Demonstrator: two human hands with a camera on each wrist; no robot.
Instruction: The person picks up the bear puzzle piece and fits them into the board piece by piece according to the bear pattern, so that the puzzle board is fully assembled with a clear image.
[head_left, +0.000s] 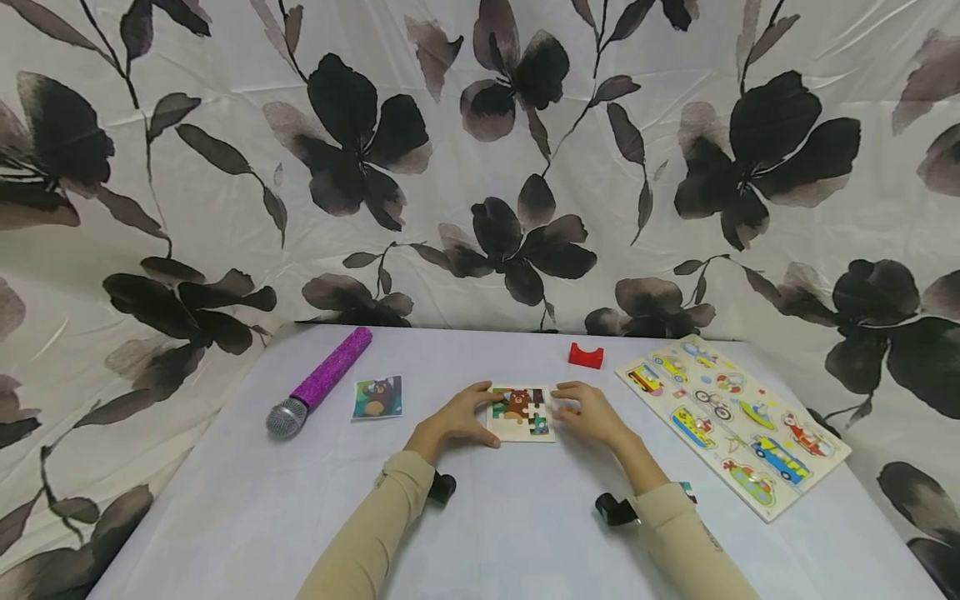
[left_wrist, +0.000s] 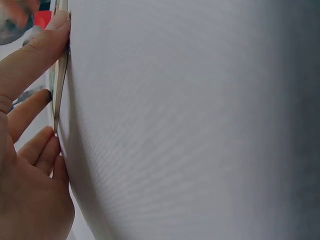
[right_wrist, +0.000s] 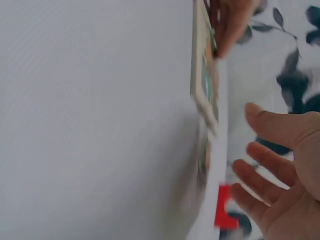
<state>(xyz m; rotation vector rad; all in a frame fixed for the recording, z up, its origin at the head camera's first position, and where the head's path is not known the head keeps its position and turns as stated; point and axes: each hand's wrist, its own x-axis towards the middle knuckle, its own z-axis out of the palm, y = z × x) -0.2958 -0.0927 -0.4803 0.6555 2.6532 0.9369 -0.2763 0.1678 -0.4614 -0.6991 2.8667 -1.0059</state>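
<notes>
A small square wooden jigsaw tray [head_left: 504, 432] with a brown bear picture lies on the white table; bare pale patches show among its pieces. At its left side, my left hand [head_left: 459, 417] holds the tray, thumb at the lower left corner and fingers at the upper left. In the left wrist view, the thumb [left_wrist: 37, 55] and fingers press at the tray's edges. My right hand [head_left: 595, 415] hovers beside the right edge. Its fingers [right_wrist: 260, 182] are spread and relaxed, with nothing in them, in the right wrist view.
A square bear picture card [head_left: 378, 397] lies to the left, next to a purple glitter microphone [head_left: 330, 372]. Behind the tray sits a red notched block [head_left: 586, 357]. A large vehicle puzzle board [head_left: 731, 425] lies at right. A small teal item [head_left: 687, 490] peeks out by the right sleeve.
</notes>
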